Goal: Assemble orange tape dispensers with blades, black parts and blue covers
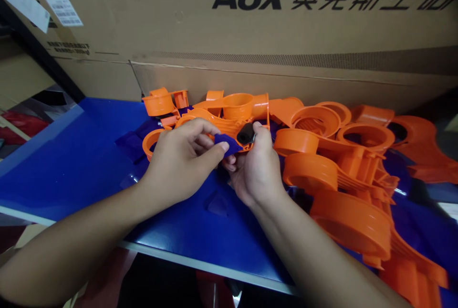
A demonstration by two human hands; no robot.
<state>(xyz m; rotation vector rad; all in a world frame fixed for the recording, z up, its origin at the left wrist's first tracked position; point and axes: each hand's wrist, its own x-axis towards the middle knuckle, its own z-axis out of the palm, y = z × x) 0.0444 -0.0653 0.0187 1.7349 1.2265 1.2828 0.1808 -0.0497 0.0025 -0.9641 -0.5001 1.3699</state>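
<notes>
Head view showed both hands at work above a blue worktop (78,160), close together near the middle. Left hand (179,157) was pinched, thumb against fingertips, on a dark blue piece (228,144) with a pointed end; the piece sat between the two hands, just beside a black tube (245,133). Right hand (263,169) was closed on an orange part (247,146), thumb up against the tube, fingers curled beneath; exact finger contact was hidden. The tube's open end faced toward the left hand. Extent of the gripped part could not be told, since more orange lay directly behind it. A heap of orange mouldings (352,222), with rings and ribbed sections, spread along the back and down the right side of the worktop. Dark blue pieces (138,143) lay left of the heap, near the left hand. One small blue scrap (217,204), roughly triangular, rested on the surface below the hands, apart from both. A large cardboard box (171,16), printed AUX, stood upright behind the heap.
</notes>
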